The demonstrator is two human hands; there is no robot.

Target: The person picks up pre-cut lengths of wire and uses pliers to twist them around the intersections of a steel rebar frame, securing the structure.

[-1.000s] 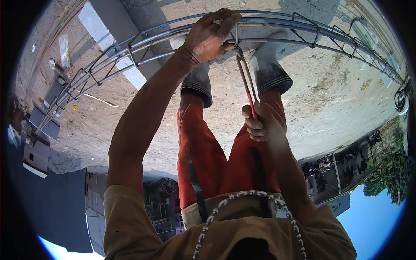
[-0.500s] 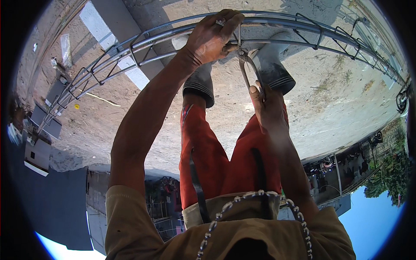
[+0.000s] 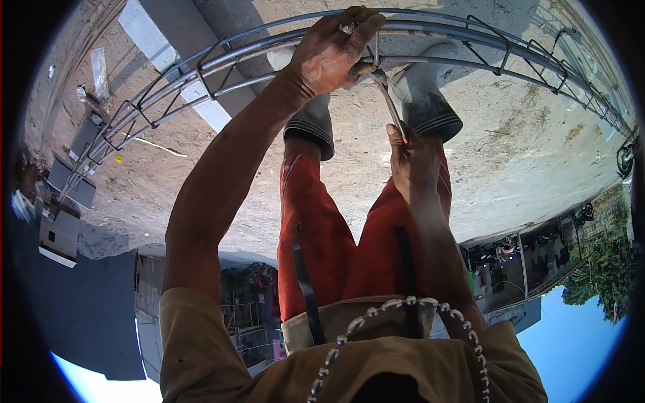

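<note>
A long cage of steel reinforcing bars (image 3: 437, 28) with bent wire stirrups arcs across the top of the view. My left hand (image 3: 332, 52), a ring on one finger, is closed over its bars beside an upright stirrup (image 3: 377, 46). Lower down, my right hand (image 3: 415, 164) grips a pair of pincers (image 3: 388, 101) by the handles, which are pressed close together. The pincers' head touches the cage just by my left fingertips. Whatever wire the jaws bite on is too small to make out.
My feet in grey boots (image 3: 433, 104) stand on sandy ground below the cage. A long grey block (image 3: 178, 27) lies under the cage at the left. A thin stick (image 3: 161, 146) and scraps lie farther left. A wheel (image 3: 625, 158) shows at the right rim.
The pincers' handles, spread apart before, have come together in my right hand. My left hand and the cage have shifted slightly up in the view.
</note>
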